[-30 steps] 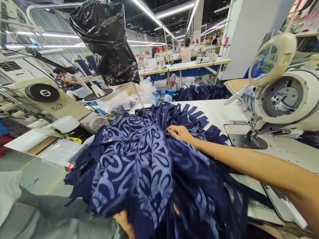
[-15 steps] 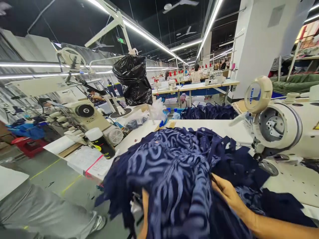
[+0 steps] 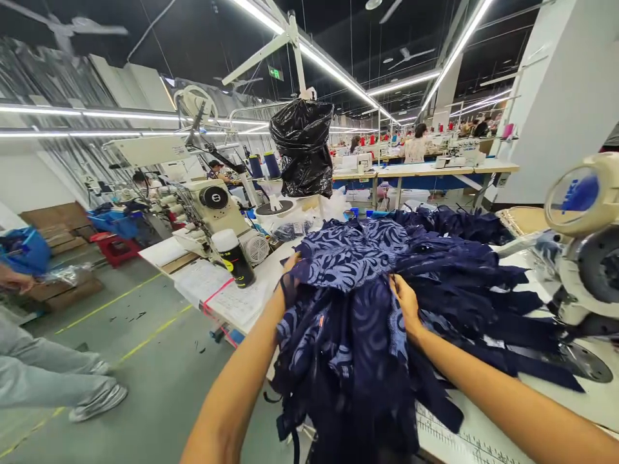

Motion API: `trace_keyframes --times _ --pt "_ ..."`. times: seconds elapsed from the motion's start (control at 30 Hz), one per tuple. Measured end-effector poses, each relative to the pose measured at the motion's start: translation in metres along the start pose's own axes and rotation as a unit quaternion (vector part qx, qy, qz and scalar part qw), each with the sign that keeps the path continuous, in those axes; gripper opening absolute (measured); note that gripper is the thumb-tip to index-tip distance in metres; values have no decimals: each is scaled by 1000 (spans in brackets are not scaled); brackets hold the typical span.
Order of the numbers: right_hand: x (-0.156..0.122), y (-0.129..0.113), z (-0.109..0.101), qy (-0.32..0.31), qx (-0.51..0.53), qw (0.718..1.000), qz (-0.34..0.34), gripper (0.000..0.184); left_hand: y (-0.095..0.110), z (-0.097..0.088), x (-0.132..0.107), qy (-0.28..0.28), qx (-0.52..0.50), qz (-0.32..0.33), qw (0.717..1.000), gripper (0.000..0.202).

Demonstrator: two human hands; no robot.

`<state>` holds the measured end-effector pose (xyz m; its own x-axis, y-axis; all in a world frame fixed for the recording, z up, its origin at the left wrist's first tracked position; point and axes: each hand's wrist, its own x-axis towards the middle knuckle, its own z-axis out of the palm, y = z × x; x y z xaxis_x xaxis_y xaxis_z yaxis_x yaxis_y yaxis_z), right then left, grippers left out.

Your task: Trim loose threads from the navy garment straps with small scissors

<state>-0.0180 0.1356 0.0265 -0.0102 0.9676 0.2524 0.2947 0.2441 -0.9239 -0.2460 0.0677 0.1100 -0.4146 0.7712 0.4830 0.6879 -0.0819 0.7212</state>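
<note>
A thick bundle of navy garments [image 3: 355,254] with a pale blue swirl pattern lies over the table, its dark straps and panels hanging down the front edge towards me. My left hand [image 3: 291,264] holds the bundle's left side, its fingers mostly hidden by dark sheer cloth. On the other side my right hand [image 3: 406,299] is closed on the cloth, with the fingertips tucked into the folds. More navy strips spread to the right, up to the sewing machine [image 3: 587,251].
On the left stand a black spray can [image 3: 235,258] with a white cap and another sewing machine [image 3: 213,200]. A black plastic bag [image 3: 302,148] hangs above the table. A person's legs [image 3: 53,374] are at the far left. Behind the table lies a dark cloth pile [image 3: 454,222].
The bundle has moved forward, away from me, onto the table with both hands on it. My view has turned left, and the person at the left stands farther off.
</note>
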Motion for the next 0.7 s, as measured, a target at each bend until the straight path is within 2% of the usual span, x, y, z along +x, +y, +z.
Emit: trace_keyframes --times 0.07,0.1,0.17,0.2,0.27,0.33,0.4,0.5,0.6,0.7 --pt "5 -5 14 7 -9 1000 2 40 9 -10 -3 -3 2 -29 1000 30" --pt "7 -7 21 9 -11 1000 4 38 15 -14 -11 0 11 -21 1000 34" --pt "8 -13 30 6 -11 1000 10 32 30 -17 -36 5 58 59 997 41" --pt "8 -15 32 2 -10 1000 11 30 38 -15 -51 8 102 134 986 42" --pt "9 -17 33 -3 1 1000 10 27 46 -6 -79 -52 199 247 947 44" --pt "9 -19 27 -3 20 1000 8 27 44 9 -97 -129 287 299 901 46" --pt "8 -21 16 2 40 999 9 26 31 26 -103 -171 351 305 869 49" --pt "-2 -29 -9 -1 65 998 -3 26 7 39 -94 -176 389 297 854 49" --pt "-24 -38 -45 -36 95 994 -40 24 -3 35 -83 -182 392 295 852 48" --pt "-58 -45 -88 -87 119 987 -69 28 6 24 -90 -174 383 286 861 45"
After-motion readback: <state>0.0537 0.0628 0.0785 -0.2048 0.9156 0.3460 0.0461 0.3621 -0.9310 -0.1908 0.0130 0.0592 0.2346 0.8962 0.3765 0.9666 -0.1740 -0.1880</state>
